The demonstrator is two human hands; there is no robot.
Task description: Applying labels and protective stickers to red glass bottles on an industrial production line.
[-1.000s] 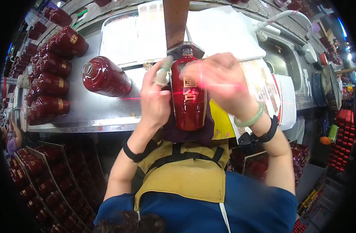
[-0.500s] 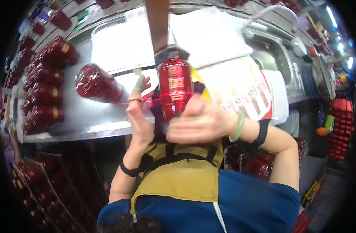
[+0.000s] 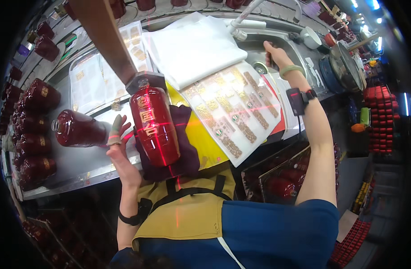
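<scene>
A dark red glass bottle point(image 3: 155, 130) with gold lettering lies on a dark purple cloth point(image 3: 187, 134), its neck against a dark block under a wooden post. Red laser lines cross it. Just left of it, my left hand point(image 3: 124, 157) is open, fingers apart, with pale covers on some fingertips. Beyond those fingers, a second red bottle point(image 3: 80, 128) lies on its side on the metal table. My right hand point(image 3: 277, 55) reaches over the sink's near edge, away from the bottles. Its fingers are curled, and whatever they may hold is hidden.
Several red jars point(image 3: 37, 125) stand in rows at the left. White sheets point(image 3: 196, 49) and a sheet of gold and brown stickers point(image 3: 237, 107) lie right of the wooden post point(image 3: 104, 36). A metal sink point(image 3: 254, 47) with a faucet is at the far right, a wok point(image 3: 344, 67) beyond.
My right hand has left the bottle and swung far right to the sink. My left hand stays open beside the bottle. The whole view has shifted, so the table appears further left.
</scene>
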